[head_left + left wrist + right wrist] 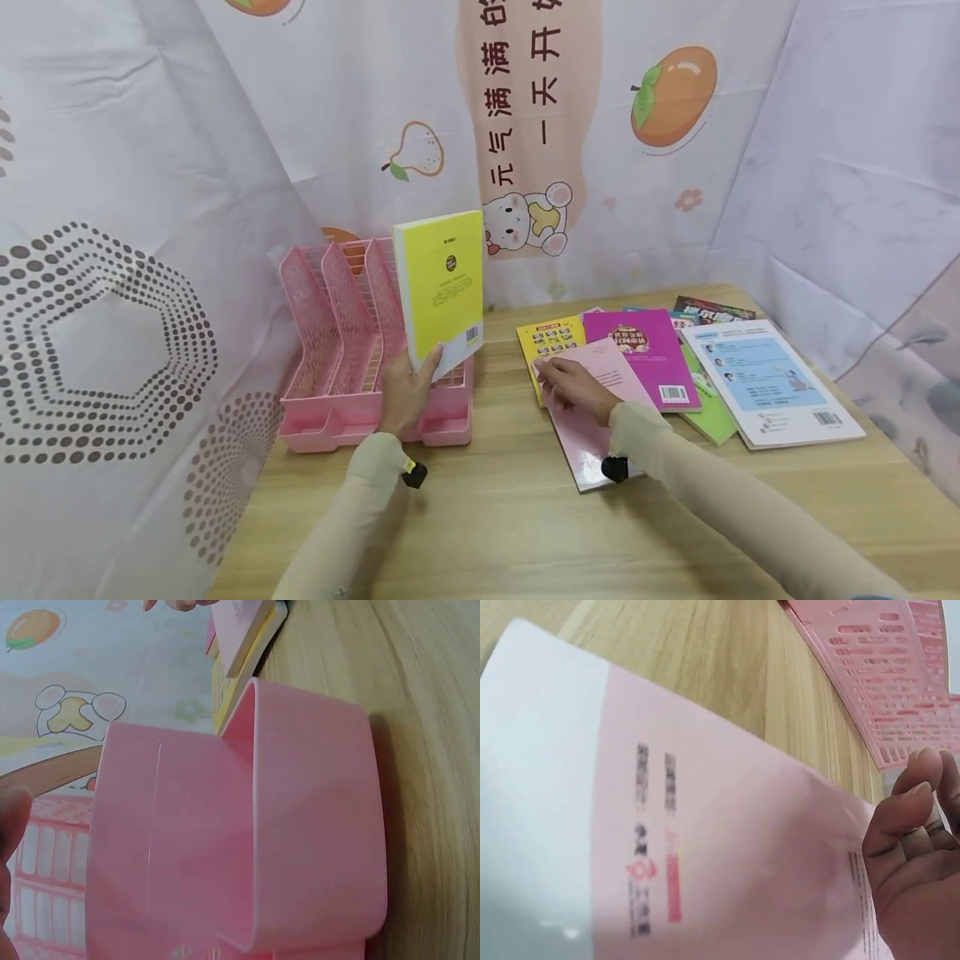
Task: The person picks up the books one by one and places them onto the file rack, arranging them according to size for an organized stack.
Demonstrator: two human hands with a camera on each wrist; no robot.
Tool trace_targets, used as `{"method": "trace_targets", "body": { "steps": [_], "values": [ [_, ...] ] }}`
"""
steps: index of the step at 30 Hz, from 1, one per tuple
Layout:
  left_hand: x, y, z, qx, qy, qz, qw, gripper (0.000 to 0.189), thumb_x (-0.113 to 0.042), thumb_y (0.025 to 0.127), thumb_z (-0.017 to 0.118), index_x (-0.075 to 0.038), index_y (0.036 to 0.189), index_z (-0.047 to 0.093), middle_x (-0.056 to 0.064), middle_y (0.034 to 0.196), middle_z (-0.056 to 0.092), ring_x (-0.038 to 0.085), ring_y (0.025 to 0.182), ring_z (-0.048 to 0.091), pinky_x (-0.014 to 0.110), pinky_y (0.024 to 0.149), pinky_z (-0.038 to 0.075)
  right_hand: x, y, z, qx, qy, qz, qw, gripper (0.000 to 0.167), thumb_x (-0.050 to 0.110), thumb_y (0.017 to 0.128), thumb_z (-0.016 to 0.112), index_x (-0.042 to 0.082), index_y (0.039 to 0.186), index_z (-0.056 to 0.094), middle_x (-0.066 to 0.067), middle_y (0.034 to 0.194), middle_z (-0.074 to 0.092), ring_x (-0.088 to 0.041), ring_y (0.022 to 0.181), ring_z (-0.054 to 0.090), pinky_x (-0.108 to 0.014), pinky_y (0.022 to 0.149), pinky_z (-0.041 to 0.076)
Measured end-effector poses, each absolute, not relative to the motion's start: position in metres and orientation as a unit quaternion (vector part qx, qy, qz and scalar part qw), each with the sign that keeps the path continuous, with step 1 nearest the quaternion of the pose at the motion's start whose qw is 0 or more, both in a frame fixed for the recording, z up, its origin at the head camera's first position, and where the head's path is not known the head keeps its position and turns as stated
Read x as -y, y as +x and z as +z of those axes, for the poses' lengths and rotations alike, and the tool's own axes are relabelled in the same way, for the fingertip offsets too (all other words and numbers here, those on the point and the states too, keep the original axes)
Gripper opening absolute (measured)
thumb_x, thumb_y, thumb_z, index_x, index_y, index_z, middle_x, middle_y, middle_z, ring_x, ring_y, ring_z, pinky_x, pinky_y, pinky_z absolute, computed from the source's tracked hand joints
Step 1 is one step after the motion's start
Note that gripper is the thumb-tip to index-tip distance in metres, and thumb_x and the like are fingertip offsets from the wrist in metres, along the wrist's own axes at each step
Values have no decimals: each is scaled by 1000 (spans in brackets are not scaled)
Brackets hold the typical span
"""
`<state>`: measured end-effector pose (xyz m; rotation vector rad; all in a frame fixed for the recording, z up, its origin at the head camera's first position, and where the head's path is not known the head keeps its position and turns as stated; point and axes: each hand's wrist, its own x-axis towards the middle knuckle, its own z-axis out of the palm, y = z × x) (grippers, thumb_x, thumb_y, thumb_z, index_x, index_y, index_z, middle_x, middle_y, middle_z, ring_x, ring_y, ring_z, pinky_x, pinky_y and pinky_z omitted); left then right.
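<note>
My left hand (406, 392) grips the lower edge of a yellow book (444, 287), a paperback with a white lower band. The book stands nearly upright in front of the right part of a pink desktop book rack (330, 333). In the left wrist view, only some fingers (9, 832) show at the left edge, beside the rack's front tray (315, 817). Over the upper left edge of a pale pink book (581, 442), my right hand (576, 389) hovers or rests with loosely bent fingers. Whether it touches the cover is unclear, and nothing shows between the fingers.
Under and beside the pink book lie a yellow book (540, 337) and a magenta book (675, 358). Further right are a green book (708, 417), a white-and-blue book (776, 383) and a dark one (712, 310). Printed cloth (360, 83) hangs behind the wooden table (495, 517).
</note>
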<state>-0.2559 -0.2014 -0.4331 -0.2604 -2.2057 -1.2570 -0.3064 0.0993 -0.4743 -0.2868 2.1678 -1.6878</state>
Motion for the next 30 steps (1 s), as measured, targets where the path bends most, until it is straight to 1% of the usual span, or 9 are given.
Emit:
{"method": "trace_targets", "body": {
  "steps": [2, 5, 9, 13, 19, 23, 24, 27, 30],
  "values": [
    [204, -255, -432, 826, -93, -468, 298, 41, -37, 102, 67, 1, 115, 71, 15, 93, 73, 19, 62, 66, 30, 47, 51, -92, -305, -472, -771, -112, -596, 195, 53, 48, 108, 48, -3, 105, 61, -14, 81, 62, -14, 56, 50, -27, 51, 41],
    [207, -255, -431, 825, -89, -462, 314, 40, -36, 101, 68, 1, 115, 71, 17, 98, 74, 22, 69, 69, 34, 52, 55, -78, -302, -471, -774, -125, -587, 203, 48, 46, 109, 48, 1, 101, 62, -14, 81, 60, -15, 57, 50, -28, 52, 41],
    [208, -257, -431, 827, -88, -441, 336, 37, -33, 100, 70, 3, 112, 72, 20, 100, 75, 28, 81, 73, 42, 60, 59, -59, -297, -473, -783, -127, -572, 207, 47, 45, 109, 49, 0, 108, 62, -11, 84, 60, -14, 57, 47, -28, 49, 38],
    [208, -257, -430, 828, -82, -428, 354, 36, -30, 99, 71, 5, 107, 72, 22, 95, 75, 32, 79, 73, 48, 60, 59, -41, -293, -474, -781, -139, -568, 221, 55, 49, 108, 48, -4, 116, 60, -12, 88, 60, -14, 55, 45, -27, 47, 35],
    [211, -254, -428, 829, -77, -426, 355, 37, -32, 100, 69, 4, 110, 73, 20, 97, 76, 33, 81, 72, 47, 65, 58, -17, -294, -469, -780, -165, -564, 213, 53, 51, 109, 44, 2, 109, 62, -12, 88, 62, -15, 56, 46, -27, 48, 37],
    [215, -253, -428, 827, -77, -424, 361, 36, -32, 100, 70, 3, 110, 73, 19, 94, 75, 31, 79, 69, 46, 63, 55, -5, -293, -465, -788, -177, -555, 202, 52, 51, 109, 42, 4, 105, 63, -17, 89, 64, -14, 55, 46, -27, 47, 37],
    [216, -253, -428, 827, -78, -424, 362, 36, -32, 100, 70, 3, 110, 73, 19, 94, 76, 30, 78, 70, 46, 60, 56, -2, -293, -464, -789, -182, -552, 201, 51, 50, 110, 41, 5, 105, 63, -18, 90, 64, -14, 54, 46, -27, 47, 37],
    [218, -251, -429, 824, -77, -428, 364, 37, -32, 101, 69, 3, 112, 72, 19, 96, 75, 31, 79, 72, 47, 59, 58, 6, -292, -463, -792, -197, -542, 200, 50, 48, 111, 40, 5, 101, 62, -17, 85, 63, -14, 53, 45, -26, 45, 37],
    [221, -250, -432, 824, -72, -432, 360, 38, -33, 101, 69, 2, 115, 71, 20, 100, 75, 33, 83, 73, 48, 62, 59, 13, -290, -461, -795, -206, -533, 203, 48, 46, 111, 40, 5, 96, 60, -9, 75, 59, -14, 51, 44, -27, 45, 37]
  ]
}}
